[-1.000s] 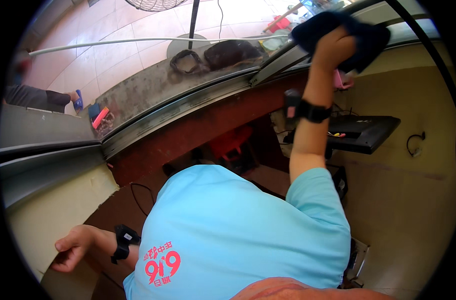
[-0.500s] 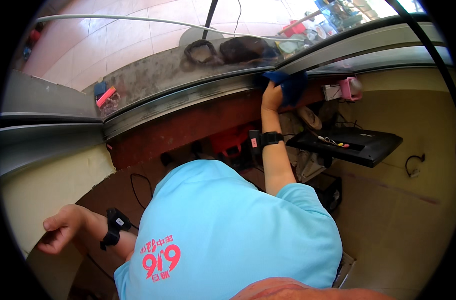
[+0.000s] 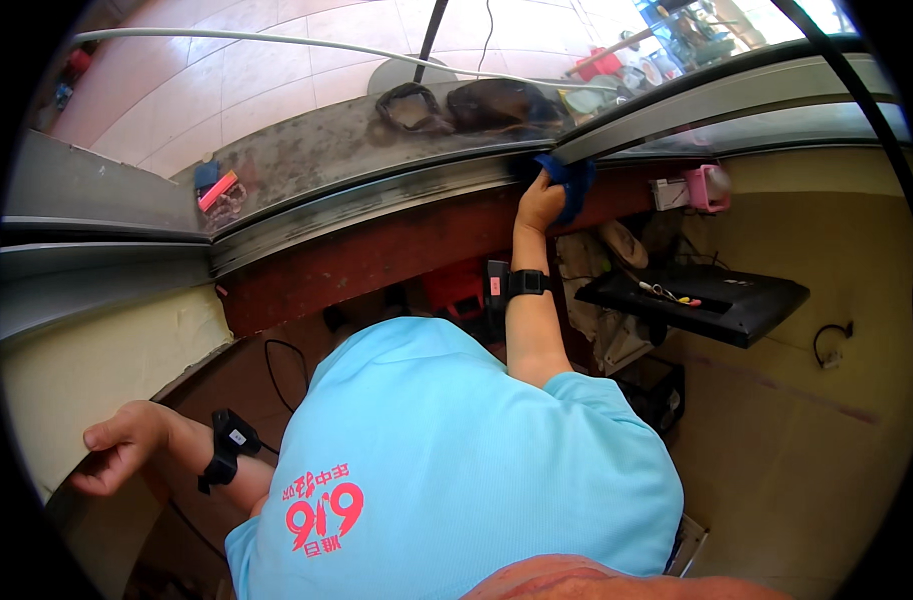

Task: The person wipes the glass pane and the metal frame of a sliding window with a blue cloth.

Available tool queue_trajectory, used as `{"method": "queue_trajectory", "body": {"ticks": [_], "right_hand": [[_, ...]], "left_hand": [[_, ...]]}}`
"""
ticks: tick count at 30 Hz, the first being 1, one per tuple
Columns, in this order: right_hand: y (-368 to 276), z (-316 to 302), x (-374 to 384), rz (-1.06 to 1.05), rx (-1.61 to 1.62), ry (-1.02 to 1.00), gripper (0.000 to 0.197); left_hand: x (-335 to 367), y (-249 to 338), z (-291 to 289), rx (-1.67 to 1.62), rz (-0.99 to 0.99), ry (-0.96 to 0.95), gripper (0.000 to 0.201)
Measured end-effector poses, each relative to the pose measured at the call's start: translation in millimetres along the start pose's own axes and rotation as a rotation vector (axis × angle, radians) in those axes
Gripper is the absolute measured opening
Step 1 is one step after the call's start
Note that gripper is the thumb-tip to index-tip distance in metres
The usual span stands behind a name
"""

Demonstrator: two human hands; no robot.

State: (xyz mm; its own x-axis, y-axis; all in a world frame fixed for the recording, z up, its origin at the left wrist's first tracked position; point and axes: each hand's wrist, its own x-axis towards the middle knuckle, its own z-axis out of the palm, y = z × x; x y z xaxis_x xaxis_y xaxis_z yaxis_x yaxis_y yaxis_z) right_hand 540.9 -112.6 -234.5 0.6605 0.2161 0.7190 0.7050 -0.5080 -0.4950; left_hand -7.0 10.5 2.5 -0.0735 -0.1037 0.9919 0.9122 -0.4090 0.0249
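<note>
My right hand (image 3: 542, 202) is closed around a bunched dark blue cloth (image 3: 575, 188). It presses the cloth at the metal window track (image 3: 377, 198), near the lower corner of the sliding window frame (image 3: 667, 120). Part of the cloth is blurred and its far side merges with the dark frame. Low on the left, my left hand (image 3: 125, 445) grips the edge of the cream wall (image 3: 107, 360), fingers curled behind it and thumb on top. The fingertips are hidden. A red-brown sill board (image 3: 377, 265) runs below the track.
Beyond the track, a grey ledge holds a dark bag (image 3: 502, 105), a dark ring-shaped item (image 3: 409, 106) and a pink item (image 3: 217, 190). A pink holder (image 3: 707, 188) sits at the sill's right end. Below it lies a black monitor (image 3: 712, 300). A white cable (image 3: 307, 40) crosses above.
My right hand has slid a little left along the track with the blue cloth, and the forearm has swung left with it. My left hand stays at the wall edge.
</note>
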Motion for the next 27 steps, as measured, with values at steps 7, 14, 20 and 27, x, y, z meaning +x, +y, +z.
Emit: {"method": "queue_trajectory", "body": {"ticks": [7,14,20,27], "right_hand": [[-7.7,1.5,1.1,0.166,-0.035,-0.031,0.031],[-23.9,-23.7,23.2,-0.016,-0.011,-0.016,0.035],[-37.6,-20.3,25.7,0.367,-0.096,-0.28,0.035],[-18.7,-18.6,26.4,-0.021,0.003,-0.038,0.036]], "left_hand": [[-0.9,-1.7,-2.8,0.026,-0.01,-0.016,0.051],[-1.7,-4.4,-2.7,-0.02,-0.034,-0.003,0.052],[-3.2,-4.7,-3.8,-0.025,-0.031,-0.005,0.052],[-0.4,-2.1,-6.3,0.012,-0.022,-0.028,0.05]]}}
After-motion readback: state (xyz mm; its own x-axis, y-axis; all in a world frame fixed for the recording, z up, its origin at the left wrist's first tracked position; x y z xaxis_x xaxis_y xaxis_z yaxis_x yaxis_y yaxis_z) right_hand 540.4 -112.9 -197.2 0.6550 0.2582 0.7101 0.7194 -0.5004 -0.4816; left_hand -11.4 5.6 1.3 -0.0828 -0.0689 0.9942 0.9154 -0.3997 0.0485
